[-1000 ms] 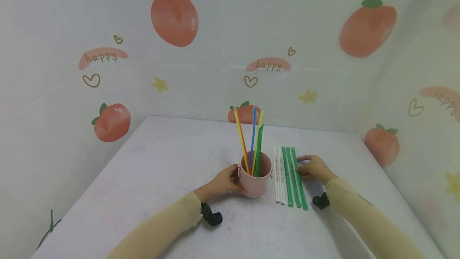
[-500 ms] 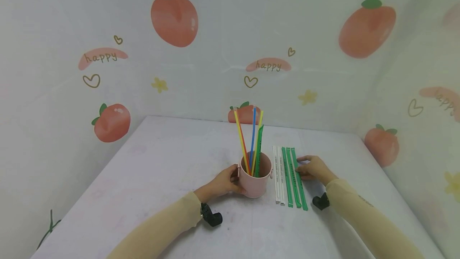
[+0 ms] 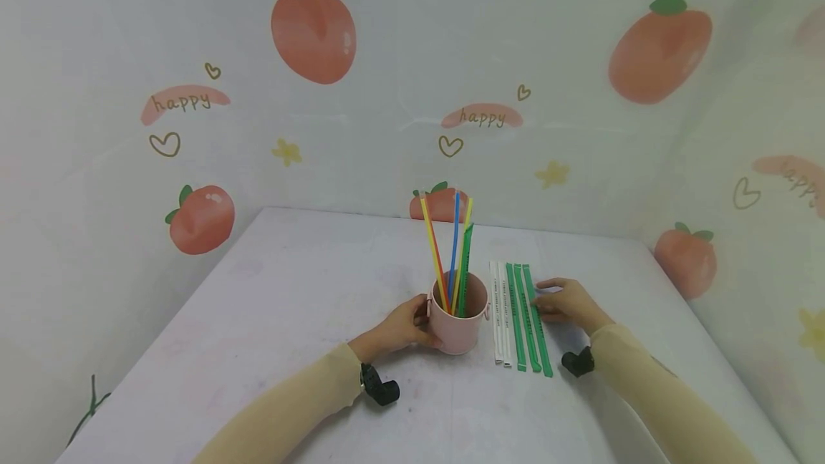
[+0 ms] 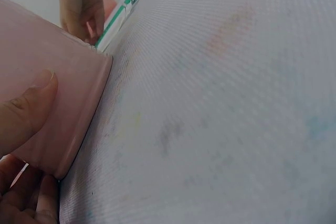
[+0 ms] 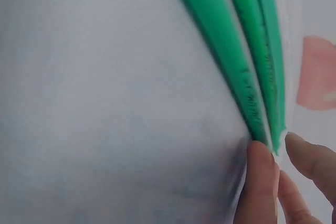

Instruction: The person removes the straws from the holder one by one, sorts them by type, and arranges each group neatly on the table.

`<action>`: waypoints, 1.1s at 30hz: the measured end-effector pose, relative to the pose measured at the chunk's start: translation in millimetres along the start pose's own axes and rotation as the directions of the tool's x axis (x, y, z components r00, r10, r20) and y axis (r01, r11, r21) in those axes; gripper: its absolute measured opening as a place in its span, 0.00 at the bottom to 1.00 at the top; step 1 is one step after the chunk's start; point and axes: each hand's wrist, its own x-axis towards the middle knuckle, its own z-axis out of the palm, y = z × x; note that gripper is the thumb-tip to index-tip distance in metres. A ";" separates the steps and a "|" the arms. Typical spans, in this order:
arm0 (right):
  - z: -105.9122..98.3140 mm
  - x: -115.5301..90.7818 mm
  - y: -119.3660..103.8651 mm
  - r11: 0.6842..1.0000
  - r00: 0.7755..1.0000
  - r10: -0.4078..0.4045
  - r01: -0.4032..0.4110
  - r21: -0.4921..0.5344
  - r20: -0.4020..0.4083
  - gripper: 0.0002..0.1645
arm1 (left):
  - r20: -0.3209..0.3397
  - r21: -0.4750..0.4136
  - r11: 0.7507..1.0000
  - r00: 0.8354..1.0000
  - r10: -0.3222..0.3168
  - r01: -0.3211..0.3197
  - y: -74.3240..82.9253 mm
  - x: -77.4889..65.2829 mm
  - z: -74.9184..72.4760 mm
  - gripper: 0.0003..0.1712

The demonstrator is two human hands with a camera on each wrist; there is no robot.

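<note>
A small pink bucket (image 3: 457,339) stands upright on the table. My left hand (image 3: 401,326) grips its left side; in the left wrist view the thumb (image 4: 29,111) presses its wall and the other fingers curl beneath. Leaning inside are a blue straw (image 3: 454,235), yellow and red ones, and a green-wrapped straw (image 3: 465,256). To the right lie three green-wrapped straws (image 3: 530,339) and two white-wrapped straws (image 3: 506,342), side by side. My right hand (image 3: 567,304) is at the rightmost green straw, its fingertips (image 5: 260,156) at that straw's edge, holding nothing visibly.
A pale cloth covers the table (image 3: 309,271). Behind it hangs a white curtain (image 3: 399,41) printed with peaches, hearts and lettering. Black cameras sit on both wrists, the left one (image 3: 382,387) close above the cloth. A green cord (image 3: 92,403) shows at the far left.
My right hand has shifted slightly to the right along with its sleeve. The left hand, the bucket and the straws have stayed in place.
</note>
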 end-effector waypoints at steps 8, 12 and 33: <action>-10.1 -2.2 -20.3 0.987 0.992 -0.123 0.123 0.103 -0.010 0.35 | 0.003 0.004 1.000 1.000 0.018 -0.018 0.5 -1.0 -1.0 0.50; -12.0 -6.1 -36.9 0.956 0.971 -0.240 0.237 0.173 -0.005 0.35 | 0.006 0.017 0.999 0.999 0.038 -0.038 0.5 -1.3 -1.1 0.50; 36.3 -31.9 -94.0 0.837 0.870 -0.491 0.457 0.300 0.044 0.33 | 0.009 -0.015 1.000 1.000 0.016 -0.016 -1.2 0.6 -0.9 0.49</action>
